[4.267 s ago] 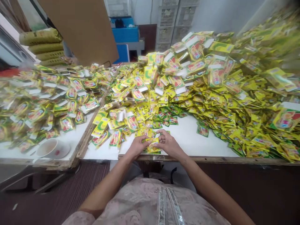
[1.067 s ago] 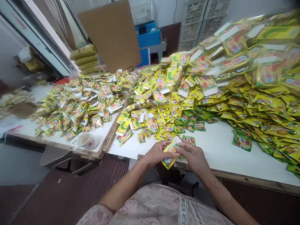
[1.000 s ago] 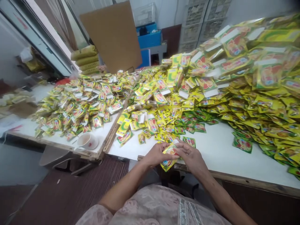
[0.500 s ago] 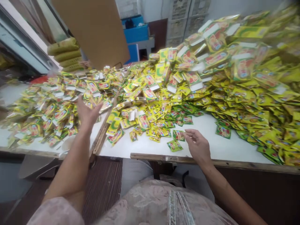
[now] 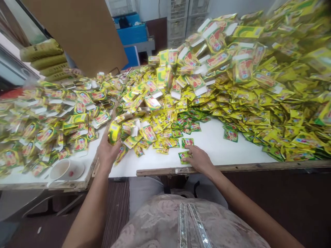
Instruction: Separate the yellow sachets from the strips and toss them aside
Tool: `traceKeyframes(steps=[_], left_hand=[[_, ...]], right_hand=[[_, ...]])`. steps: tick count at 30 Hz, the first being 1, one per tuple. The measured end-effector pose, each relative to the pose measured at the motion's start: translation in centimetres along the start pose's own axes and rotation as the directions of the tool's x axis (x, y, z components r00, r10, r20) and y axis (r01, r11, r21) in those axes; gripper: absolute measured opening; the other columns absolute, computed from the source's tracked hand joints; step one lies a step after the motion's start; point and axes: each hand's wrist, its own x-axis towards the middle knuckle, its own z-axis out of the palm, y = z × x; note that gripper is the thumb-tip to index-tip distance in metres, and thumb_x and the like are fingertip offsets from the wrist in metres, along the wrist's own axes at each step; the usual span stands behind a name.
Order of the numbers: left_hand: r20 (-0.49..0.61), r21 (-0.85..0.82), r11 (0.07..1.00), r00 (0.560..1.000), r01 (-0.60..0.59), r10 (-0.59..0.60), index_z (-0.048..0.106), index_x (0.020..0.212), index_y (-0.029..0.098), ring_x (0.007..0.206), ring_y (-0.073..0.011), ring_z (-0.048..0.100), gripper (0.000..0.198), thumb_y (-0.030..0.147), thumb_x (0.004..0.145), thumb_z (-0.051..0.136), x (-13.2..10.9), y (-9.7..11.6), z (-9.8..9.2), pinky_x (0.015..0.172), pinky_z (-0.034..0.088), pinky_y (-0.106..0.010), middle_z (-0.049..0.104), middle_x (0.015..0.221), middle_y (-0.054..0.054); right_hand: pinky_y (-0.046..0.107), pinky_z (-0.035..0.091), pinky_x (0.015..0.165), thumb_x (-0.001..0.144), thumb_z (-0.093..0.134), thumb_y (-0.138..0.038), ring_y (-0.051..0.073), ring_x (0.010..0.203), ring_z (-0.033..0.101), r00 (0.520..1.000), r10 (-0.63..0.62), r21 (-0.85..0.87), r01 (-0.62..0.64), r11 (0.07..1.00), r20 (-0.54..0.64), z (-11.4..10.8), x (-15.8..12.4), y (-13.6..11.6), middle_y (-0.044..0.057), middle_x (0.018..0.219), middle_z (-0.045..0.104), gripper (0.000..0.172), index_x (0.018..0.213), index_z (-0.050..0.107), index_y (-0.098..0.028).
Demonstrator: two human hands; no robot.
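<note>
My left hand [image 5: 108, 152] is closed round a small yellow-green carton [image 5: 114, 133], at the seam between the two table sections. My right hand [image 5: 200, 159] reaches in from the right, thumb and fingers closed at the edge of a green sachet [image 5: 184, 157] near the front of the table. Just behind it lies another green sachet [image 5: 187, 142], close to the fingertips. Between the hands are an open-ended carton [image 5: 148, 132] and several loose yellow sachets [image 5: 162, 144]. The fingertips of my left hand are partly hidden by the carton.
A large heap of yellow sachets [image 5: 248, 110] with cartons on top fills the right side. More cartons [image 5: 46, 134] cover the left section, beside a white cup [image 5: 60, 169]. Behind stand a cardboard sheet [image 5: 82, 34] and stacked sacks [image 5: 46, 51]. A wooden strip [image 5: 160, 172] edges the table.
My left hand has come back from the left heap toward the seam and now grips a carton. My right hand has moved left onto the nearer green sachet. The view has shifted right.
</note>
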Motion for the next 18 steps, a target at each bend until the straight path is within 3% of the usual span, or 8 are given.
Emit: traceKeyframes(steps=[2, 4, 5, 7, 10, 14, 16, 18], left_hand=[[0.019, -0.376, 0.927, 1.0, 0.0, 0.007, 0.055, 0.117, 0.018, 0.101, -0.0266, 0.061, 0.055, 0.038, 0.067, 0.064, -1.4, 1.3, 0.7, 0.087, 0.046, -0.038, 0.067, 0.107, -0.01], [0.193, -0.662, 0.741, 0.981, 0.108, 0.03, 0.06, 0.107, 0.014, 0.095, -0.024, 0.063, 0.048, 0.04, 0.067, 0.064, -3.4, 2.8, 2.1, 0.085, 0.047, -0.036, 0.069, 0.101, -0.01], [0.3, -0.729, 0.658, 0.952, 0.188, 0.06, 0.061, 0.103, 0.013, 0.092, -0.0231, 0.064, 0.046, 0.041, 0.067, 0.066, -4.4, 3.6, 3.1, 0.084, 0.048, -0.035, 0.069, 0.098, -0.01], [0.458, -0.752, 0.586, 0.879, 0.301, 0.136, 0.061, 0.101, 0.013, 0.089, -0.0217, 0.064, 0.045, 0.04, 0.066, 0.07, -6.2, 4.7, 5.0, 0.083, 0.048, -0.035, 0.069, 0.098, -0.01], [0.557, -0.698, 0.641, 0.805, 0.32, 0.205, 0.059, 0.103, 0.015, 0.094, -0.0221, 0.063, 0.047, 0.037, 0.064, 0.074, -8.0, 5.2, 7.1, 0.083, 0.048, -0.034, 0.068, 0.104, -0.009], [0.625, -0.592, 0.769, 0.74, 0.243, 0.248, 0.061, 0.1, 0.015, 0.099, -0.0251, 0.06, 0.046, 0.039, 0.063, 0.074, -8.9, 5.1, 8.3, 0.088, 0.045, -0.039, 0.067, 0.102, -0.009], [0.632, -0.578, 0.789, 0.725, 0.206, 0.273, 0.061, 0.1, 0.014, 0.103, -0.0259, 0.059, 0.047, 0.04, 0.063, 0.074, -9.0, 5.2, 8.3, 0.092, 0.043, -0.04, 0.066, 0.106, -0.011], [0.63, -0.605, 0.767, 0.717, 0.213, 0.298, 0.061, 0.103, 0.014, 0.108, -0.0259, 0.056, 0.047, 0.04, 0.066, 0.073, -9.0, 5.3, 8.2, 0.095, 0.041, -0.04, 0.064, 0.111, -0.011]], right_hand=[[0.027, 0.042, 0.077, 0.068, 0.071, -0.028, 0.02, 0.093, 0.058, 0.999, -0.036, -0.025, 0.035, 0.999, -0.03, 0.0, 0.1, 0.3, 0.007, 0.102, 0.061, 0.035, 0.101, 0.062, -0.019], [0.027, 0.042, 0.074, 0.065, 0.072, -0.029, 0.021, 0.092, 0.056, 0.993, -0.102, -0.039, 0.1, 0.994, -0.065, 0.0, 0.2, 0.5, 0.006, 0.095, 0.061, 0.023, 0.083, 0.062, -0.019], [0.027, 0.042, 0.07, 0.065, 0.072, -0.029, 0.021, 0.086, 0.057, 0.991, -0.118, -0.025, 0.116, 0.993, -0.063, 0.0, 0.2, 0.6, 0.005, 0.087, 0.061, 0.019, 0.077, 0.06, -0.02], [0.027, 0.04, 0.062, 0.065, 0.07, -0.028, 0.019, 0.071, 0.056, 0.993, -0.104, 0.06, 0.107, 0.992, -0.054, 0.0, 0.2, 0.9, 0.001, 0.072, 0.06, 0.017, 0.073, 0.056, -0.021], [0.028, 0.04, 0.06, 0.063, 0.069, -0.03, 0.018, 0.066, 0.056, 0.994, -0.04, 0.333, 0.072, 0.94, -0.103, -0.3, 0.1, 1.2, 0.0, 0.069, 0.062, 0.019, 0.075, 0.056, -0.022], [0.029, 0.046, 0.062, 0.062, 0.07, -0.045, 0.017, 0.07, 0.058, 0.983, 0.045, 0.767, 0.109, 0.632, -0.177, -1.3, 0.6, -0.3, 0.001, 0.076, 0.062, 0.033, 0.078, 0.056, -0.02], [0.028, 0.047, 0.061, 0.059, 0.073, -0.047, 0.015, 0.067, 0.056, 0.972, 0.065, 0.852, 0.165, 0.498, -0.226, -1.8, 1.1, -1.9, -0.001, 0.072, 0.058, 0.039, 0.078, 0.053, -0.02], [0.027, 0.048, 0.061, 0.057, 0.075, -0.047, 0.013, 0.064, 0.054, 0.964, 0.026, 0.861, 0.225, 0.456, -0.265, -2.1, 1.5, -3.3, -0.003, 0.069, 0.054, 0.04, 0.076, 0.051, -0.021]])
